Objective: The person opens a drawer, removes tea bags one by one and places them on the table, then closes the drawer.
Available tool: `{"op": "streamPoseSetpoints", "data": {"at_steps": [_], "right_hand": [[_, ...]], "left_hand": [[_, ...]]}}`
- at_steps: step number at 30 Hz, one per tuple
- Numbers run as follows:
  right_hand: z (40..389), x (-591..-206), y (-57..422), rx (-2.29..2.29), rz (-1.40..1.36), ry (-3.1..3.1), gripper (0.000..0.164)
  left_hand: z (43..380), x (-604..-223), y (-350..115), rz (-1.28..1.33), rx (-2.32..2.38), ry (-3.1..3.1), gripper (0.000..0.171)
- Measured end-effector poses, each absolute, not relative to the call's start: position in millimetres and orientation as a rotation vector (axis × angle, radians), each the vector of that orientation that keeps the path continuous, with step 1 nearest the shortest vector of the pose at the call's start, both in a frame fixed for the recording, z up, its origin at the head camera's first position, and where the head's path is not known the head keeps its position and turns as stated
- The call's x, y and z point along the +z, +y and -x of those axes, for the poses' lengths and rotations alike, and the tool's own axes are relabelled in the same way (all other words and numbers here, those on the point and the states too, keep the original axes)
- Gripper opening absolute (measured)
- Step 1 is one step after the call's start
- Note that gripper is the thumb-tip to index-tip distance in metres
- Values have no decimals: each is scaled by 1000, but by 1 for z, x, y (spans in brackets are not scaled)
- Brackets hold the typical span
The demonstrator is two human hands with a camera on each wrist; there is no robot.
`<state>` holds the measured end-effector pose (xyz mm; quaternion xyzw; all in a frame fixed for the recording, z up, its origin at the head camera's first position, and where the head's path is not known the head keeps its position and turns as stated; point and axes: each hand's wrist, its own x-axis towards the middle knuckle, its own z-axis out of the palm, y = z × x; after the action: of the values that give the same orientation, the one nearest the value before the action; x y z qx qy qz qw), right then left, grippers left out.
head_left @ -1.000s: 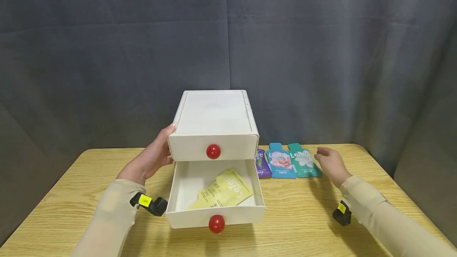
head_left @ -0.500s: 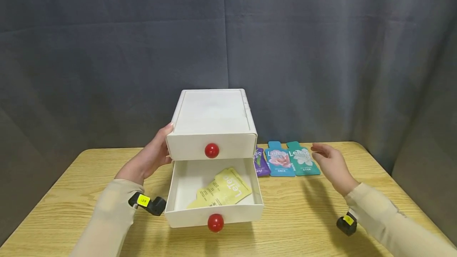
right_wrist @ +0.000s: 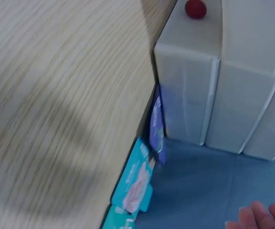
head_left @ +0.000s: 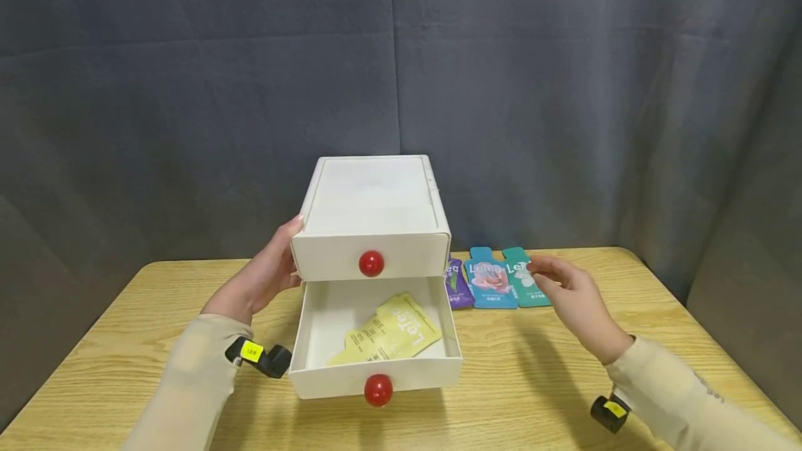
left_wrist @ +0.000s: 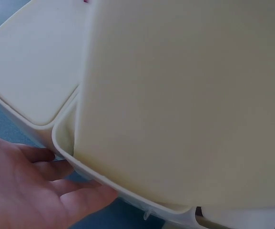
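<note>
A white drawer unit [head_left: 374, 197] with red knobs stands on the table, its middle drawer [head_left: 413, 374] pulled out. In that drawer lies a yellow LeTea sachet [head_left: 401, 331]. My left hand [head_left: 260, 273] rests against the unit's left side, thumb near the top edge; in the left wrist view its fingers [left_wrist: 87, 198] touch the white wall. My right hand [head_left: 576, 301] hovers over the green sachet [head_left: 523, 284], fingers loosely bent and partly covering it, holding nothing visible. Left of the green one lie a blue sachet [head_left: 491, 287] and a purple sachet [head_left: 459, 287].
The wooden table [head_left: 501, 388] ends at a dark grey curtain [head_left: 532, 103] behind. The pulled-out drawer's red knob [head_left: 379, 390] juts toward me. In the right wrist view, the lowest drawer's red knob [right_wrist: 195, 8] shows below the pulled-out drawer.
My right hand has moved left from beside the green sachet to over it, and its fingers have spread apart slightly. The left hand and the drawer unit stay put.
</note>
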<state>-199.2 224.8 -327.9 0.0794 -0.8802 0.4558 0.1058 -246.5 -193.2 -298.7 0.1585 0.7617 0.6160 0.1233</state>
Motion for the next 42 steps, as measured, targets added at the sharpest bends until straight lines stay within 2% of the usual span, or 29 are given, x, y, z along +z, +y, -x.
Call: {"op": "streamPoseSetpoints", "data": {"at_steps": [20,33,42], "right_hand": [[178,-320,209,1392,-418,-2527,32],[159,-328,178,1495,-827,-2362,18],[150,-332,162,1331,-1009,-2287,23]], "left_hand": [[249,-298,-192,-458,1797,2231,77],[248,-298,-191,-465,1796,2236,75],[248,-298,-190,-458,1805,2211,77]]}}
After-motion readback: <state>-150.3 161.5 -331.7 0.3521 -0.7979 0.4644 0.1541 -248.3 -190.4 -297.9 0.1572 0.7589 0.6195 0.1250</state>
